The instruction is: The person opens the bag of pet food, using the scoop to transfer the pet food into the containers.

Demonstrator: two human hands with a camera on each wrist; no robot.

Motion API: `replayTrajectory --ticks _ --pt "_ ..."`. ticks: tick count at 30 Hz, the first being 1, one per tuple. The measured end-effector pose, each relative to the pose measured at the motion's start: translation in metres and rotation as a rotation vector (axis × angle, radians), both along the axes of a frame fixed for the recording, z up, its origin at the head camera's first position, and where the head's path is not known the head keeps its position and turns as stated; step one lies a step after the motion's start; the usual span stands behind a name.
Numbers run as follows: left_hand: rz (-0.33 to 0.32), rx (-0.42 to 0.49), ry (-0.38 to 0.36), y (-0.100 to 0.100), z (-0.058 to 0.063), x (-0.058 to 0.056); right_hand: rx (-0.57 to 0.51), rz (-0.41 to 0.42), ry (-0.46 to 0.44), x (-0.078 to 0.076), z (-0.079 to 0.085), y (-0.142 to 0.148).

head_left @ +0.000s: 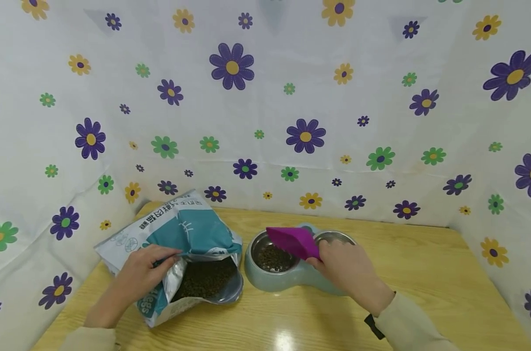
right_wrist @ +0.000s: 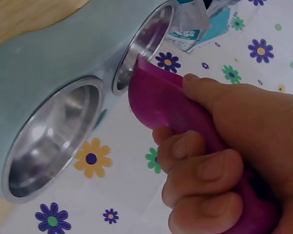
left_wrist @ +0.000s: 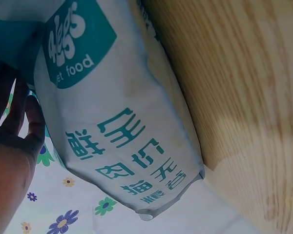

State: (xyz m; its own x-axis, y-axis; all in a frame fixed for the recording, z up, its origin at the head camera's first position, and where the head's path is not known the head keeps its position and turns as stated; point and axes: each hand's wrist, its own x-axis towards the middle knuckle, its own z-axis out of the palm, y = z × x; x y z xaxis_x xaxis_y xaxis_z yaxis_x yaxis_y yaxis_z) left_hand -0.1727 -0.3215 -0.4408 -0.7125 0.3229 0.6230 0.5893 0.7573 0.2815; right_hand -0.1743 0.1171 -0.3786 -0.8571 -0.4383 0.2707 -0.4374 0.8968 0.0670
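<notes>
A pale sleeve (head_left: 90, 339) at the lower left, close to the camera, leads to a person's left hand (head_left: 144, 268), its thumb and fingers pinching the edge of an open pet food bag (head_left: 213, 229). The teal-and-white bag lies tilted on the left side of a wood-grain tabletop (head_left: 423, 273), its mouth showing brown kibble (head_left: 206, 280) inside. Just beside it, at center, stands a pale blue-green double feeder (head_left: 272, 282). More kibble lies in its left steel bowl (head_left: 260, 242), above which a purple scoop (head_left: 293, 241) is angled; the scoop's contents are hidden. To the right, the right steel bowl (right_wrist: 53, 141) shows bright metal, partly behind the right hand (head_left: 346, 268), its fingers wrapped around the scoop's handle. A black strap (head_left: 374, 326) crosses that wrist. Flower-printed cloth (head_left: 265, 63) hangs behind.
</notes>
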Motion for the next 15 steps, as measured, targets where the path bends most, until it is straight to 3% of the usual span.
replayTrajectory --ticks 7,15 --pt "-0.003 0.003 0.0 0.003 0.0 0.0 -0.178 -0.021 -0.266 -0.011 -0.009 0.015" --pt "0.015 -0.014 -0.012 0.004 0.0 0.001 -0.534 0.013 -0.692 -0.018 -0.014 0.033"
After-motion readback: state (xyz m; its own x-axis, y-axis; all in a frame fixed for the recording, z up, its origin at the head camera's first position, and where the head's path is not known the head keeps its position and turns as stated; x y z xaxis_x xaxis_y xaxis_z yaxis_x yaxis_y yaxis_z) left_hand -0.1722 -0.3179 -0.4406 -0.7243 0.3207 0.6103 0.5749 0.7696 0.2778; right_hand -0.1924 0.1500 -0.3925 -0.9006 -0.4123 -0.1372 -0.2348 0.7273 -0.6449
